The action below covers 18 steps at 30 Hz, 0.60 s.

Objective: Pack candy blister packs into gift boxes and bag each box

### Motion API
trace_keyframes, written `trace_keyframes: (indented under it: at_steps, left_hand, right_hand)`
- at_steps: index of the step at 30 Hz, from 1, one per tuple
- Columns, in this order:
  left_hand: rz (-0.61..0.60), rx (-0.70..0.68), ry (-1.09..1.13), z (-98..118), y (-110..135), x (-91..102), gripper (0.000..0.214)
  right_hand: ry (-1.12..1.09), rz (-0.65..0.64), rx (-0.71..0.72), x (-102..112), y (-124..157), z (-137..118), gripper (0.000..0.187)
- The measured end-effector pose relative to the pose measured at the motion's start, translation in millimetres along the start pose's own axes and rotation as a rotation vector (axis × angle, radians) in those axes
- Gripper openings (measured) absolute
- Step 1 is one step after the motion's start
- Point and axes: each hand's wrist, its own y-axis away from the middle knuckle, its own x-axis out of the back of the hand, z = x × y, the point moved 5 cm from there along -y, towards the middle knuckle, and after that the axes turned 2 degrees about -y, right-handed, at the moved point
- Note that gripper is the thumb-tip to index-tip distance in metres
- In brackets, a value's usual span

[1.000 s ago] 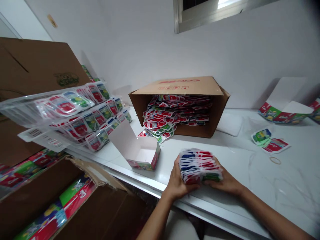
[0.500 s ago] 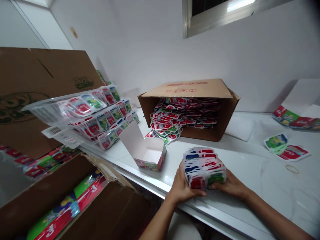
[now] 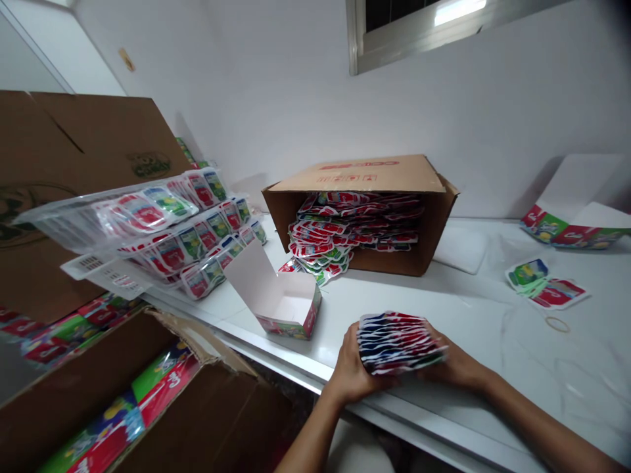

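A thick stack of red, blue and green printed packets (image 3: pixel 397 341) rests on the white counter (image 3: pixel 473 309) near its front edge. My left hand (image 3: pixel 351 372) grips the stack's left side with curled fingers. My right hand (image 3: pixel 456 368) clasps its right side. The stack lies tilted nearly flat, its edges toward me. A small open carton (image 3: pixel 280 303) with a white inside and a raised lid stands just left of my hands.
A brown box on its side (image 3: pixel 367 210) spills several packets at the back. Clear trays of packets (image 3: pixel 148 230) are stacked at the left. Open cardboard boxes (image 3: pixel 123 407) sit below. Loose packets (image 3: pixel 545 284), a rubber band (image 3: pixel 557 324) and flattened cartons (image 3: pixel 572 226) lie right.
Both hands have tipped the stack from standing with its faces toward me down to almost flat. The camera has shifted slightly.
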Motion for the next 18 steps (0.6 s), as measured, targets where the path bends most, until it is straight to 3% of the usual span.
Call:
trace_keyframes:
  at_steps: [4,8,11,14,18]
  left_hand:
    - [0.050,0.068,0.065,4,-12,0.0,0.087]
    - [0.124,0.102,0.142,1,-21,-4.1,0.081]
    - [0.201,0.205,0.193,-1,-24,-5.5,0.073]
    - [0.333,0.305,0.259,4,-27,2.7,0.066]
    - [0.585,0.325,0.411,20,-31,40.7,0.058]
  right_hand:
    - [-0.078,0.020,0.008,0,-14,2,0.071]
    - [-0.153,0.061,-0.092,-1,-22,13,0.045]
    - [-0.212,0.148,-0.171,2,-29,17,0.043]
    - [-0.270,0.203,-0.207,5,-51,4,0.049]
    - [-0.330,0.120,-0.147,-6,-111,-43,0.058]
